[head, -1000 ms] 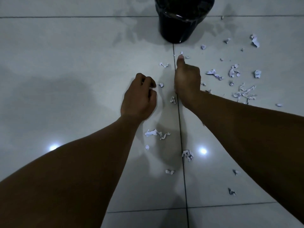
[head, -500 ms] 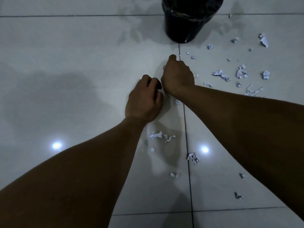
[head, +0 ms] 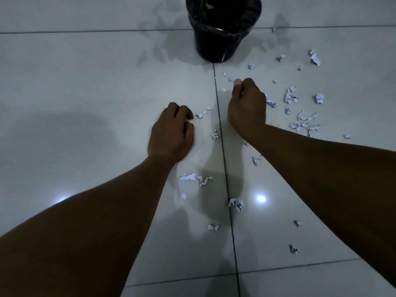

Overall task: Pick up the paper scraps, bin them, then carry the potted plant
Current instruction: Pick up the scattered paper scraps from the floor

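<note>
- While both arms reached over glossy tile floor [head: 85,93], left hand [head: 171,136] was curled shut; contents not visible.
- Right hand [head: 247,106] was loosely fisted, contents unclear.
- Crumpled white paper scraps [head: 304,123] lay at 2 o'clock; black lined bin [head: 220,39] at 12.

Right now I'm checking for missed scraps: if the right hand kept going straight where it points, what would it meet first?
Probably the small paper scraps just beyond the right hand; past them, the black bin. Depth is hard to judge.

Glossy tiled floor [head: 85,82] (dark grout).
</note>
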### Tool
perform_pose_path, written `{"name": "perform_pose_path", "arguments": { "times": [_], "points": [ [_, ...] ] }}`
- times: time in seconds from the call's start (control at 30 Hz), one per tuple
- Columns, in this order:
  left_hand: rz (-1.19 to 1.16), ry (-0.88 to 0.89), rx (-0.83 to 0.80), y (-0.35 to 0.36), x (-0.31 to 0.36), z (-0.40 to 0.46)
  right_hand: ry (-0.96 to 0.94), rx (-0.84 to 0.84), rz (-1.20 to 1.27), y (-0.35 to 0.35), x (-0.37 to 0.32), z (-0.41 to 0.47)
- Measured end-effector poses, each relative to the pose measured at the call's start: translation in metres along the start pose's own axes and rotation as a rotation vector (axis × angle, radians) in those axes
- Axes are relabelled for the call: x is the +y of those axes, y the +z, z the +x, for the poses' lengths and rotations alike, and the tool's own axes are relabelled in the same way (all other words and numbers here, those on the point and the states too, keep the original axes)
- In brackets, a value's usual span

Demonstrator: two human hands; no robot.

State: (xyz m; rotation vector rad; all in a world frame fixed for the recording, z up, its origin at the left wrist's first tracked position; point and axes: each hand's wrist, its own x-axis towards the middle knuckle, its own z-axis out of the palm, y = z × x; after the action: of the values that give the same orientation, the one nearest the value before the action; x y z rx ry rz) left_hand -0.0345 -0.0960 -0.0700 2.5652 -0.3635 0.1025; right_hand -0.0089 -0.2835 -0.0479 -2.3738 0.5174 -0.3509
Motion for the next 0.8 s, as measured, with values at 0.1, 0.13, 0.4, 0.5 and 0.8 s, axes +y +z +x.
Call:
{"name": "perform_pose_path", "arguments": {
  "times": [0.1, 0.13, 0.4, 0.5, 0.8],
  "points": [
    [-0.002, 0.0, 0.003, 0.0, -0.001, 0.0, -0.003, 0.069, -0.22, -0.018, 0.015, 0.008],
    [-0.007, 0.002, 0.003, 0.001, -0.001, 0.0, -0.005, 0.093, -0.286, -0.023, 0.021, 0.011],
    [0.013, 0.006, 0.004, 0.0, 0.002, -0.001, 0.026, -0.016, -0.526, -0.035, 0.047, 0.019],
    [0.008, -0.005, -0.001, -0.001, 0.002, 0.0, -0.12, -0.07, -0.52, -0.023, 0.038, 0.009],
    [0.001, -0.023, -0.02, -0.002, 0.003, 0.0, -0.565, -0.244, -0.528, -0.017, 0.038, -0.002]
  ]
}}
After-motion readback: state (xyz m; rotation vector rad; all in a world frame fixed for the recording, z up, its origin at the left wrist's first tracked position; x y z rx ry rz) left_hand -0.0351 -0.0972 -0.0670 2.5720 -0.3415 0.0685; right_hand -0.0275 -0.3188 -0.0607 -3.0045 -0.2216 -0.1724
